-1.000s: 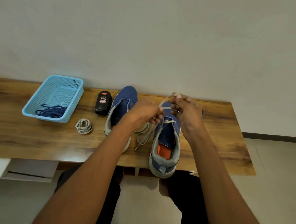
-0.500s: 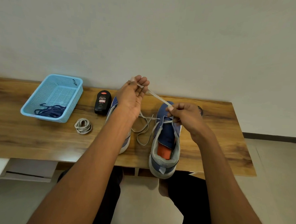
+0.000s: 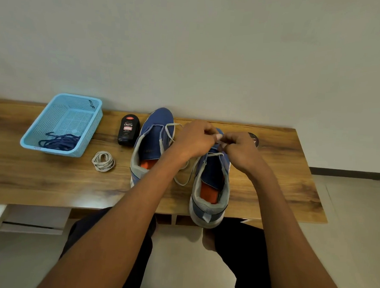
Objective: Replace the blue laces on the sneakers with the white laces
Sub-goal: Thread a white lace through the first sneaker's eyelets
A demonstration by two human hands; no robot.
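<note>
White lace [image 3: 184, 178]: threading through the right sneaker [image 3: 211, 184] at frame centre, one bar crossing its eyelets, slack looping down between the two shoes.
Left hand [image 3: 196, 139]: fingers curling, pinching the lace above the right sneaker's front.
Right hand [image 3: 241, 151]: fingers curling, pinching the same lace, fingertips touching the left hand's.
Left sneaker [image 3: 154, 142]: sitting just beside the right one, a lace loop lying across its tongue.
Spare lace [image 3: 103, 161]: lying coiled at left centre on the table [image 3: 39, 180].
Blue laces [image 3: 59, 142]: bunching in the basket [image 3: 62, 124], upper left.
Bottle [image 3: 128, 130]: lying between basket and left sneaker.
</note>
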